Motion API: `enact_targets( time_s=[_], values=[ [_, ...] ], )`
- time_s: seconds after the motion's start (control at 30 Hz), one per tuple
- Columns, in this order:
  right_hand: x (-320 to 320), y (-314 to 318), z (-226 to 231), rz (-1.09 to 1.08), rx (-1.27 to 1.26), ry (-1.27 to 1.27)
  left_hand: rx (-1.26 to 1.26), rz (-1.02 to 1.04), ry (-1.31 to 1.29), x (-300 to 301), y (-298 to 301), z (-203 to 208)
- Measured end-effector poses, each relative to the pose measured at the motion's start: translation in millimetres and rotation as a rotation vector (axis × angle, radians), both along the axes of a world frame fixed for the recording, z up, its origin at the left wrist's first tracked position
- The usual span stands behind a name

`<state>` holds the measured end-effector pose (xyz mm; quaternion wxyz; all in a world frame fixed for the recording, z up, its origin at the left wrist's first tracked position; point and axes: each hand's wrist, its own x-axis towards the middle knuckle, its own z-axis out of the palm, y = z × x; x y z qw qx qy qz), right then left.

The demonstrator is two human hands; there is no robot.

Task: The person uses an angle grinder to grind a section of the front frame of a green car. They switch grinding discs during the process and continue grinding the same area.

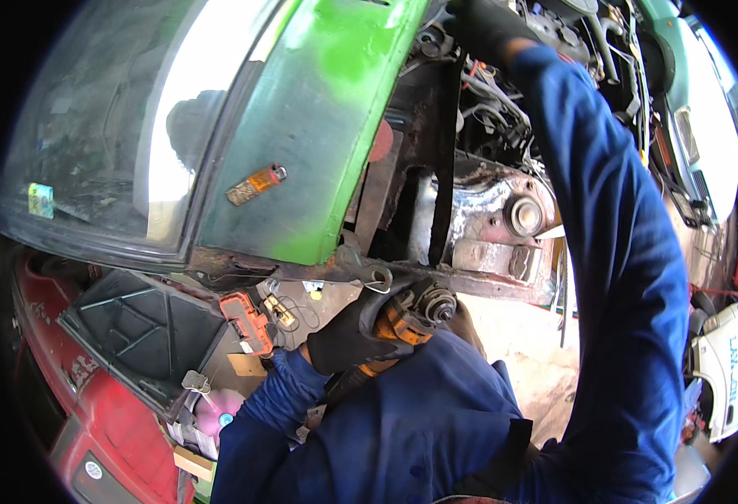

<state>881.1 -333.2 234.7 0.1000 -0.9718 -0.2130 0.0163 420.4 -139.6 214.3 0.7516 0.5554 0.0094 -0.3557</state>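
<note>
My left hand (344, 338), in a black glove, is closed round an orange-and-black angle grinder (404, 322), held close in front of my body. The bare spindle faces up, with no disc on it. Past it, near the edge of the green car body (302, 143), is a flat metal piece with a ring-shaped end (375, 277). My right arm stretches far forward over the engine bay. At its end my right hand (488, 32), also gloved in black, is by the engine parts at the top edge; its fingers do not show clearly.
A lighter-shaped orange object (256, 183) lies on the green panel below the windscreen. A reddish round disc (382, 141) sits by the opening. Behind on the left are an orange case (247, 323), a black panel (146, 328) and a red car body (133, 420).
</note>
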Motion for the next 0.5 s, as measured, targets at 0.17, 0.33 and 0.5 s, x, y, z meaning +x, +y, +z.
enact_targets(
  time_s=[0.17,0.33,0.5],
  values=[
    [39.9,28.7,-25.1,0.047,-0.277,-0.003,-0.038,-0.028,0.123,5.3,4.3,7.1],
    [53.5,30.4,-58.8,0.024,-0.174,-0.081,-0.024,-0.085,0.121,11.1,7.2,7.7],
    [54.1,34.2,-61.0,-0.008,-0.244,0.042,-0.073,-0.080,0.205,4.2,7.4,7.2]
  ],
)
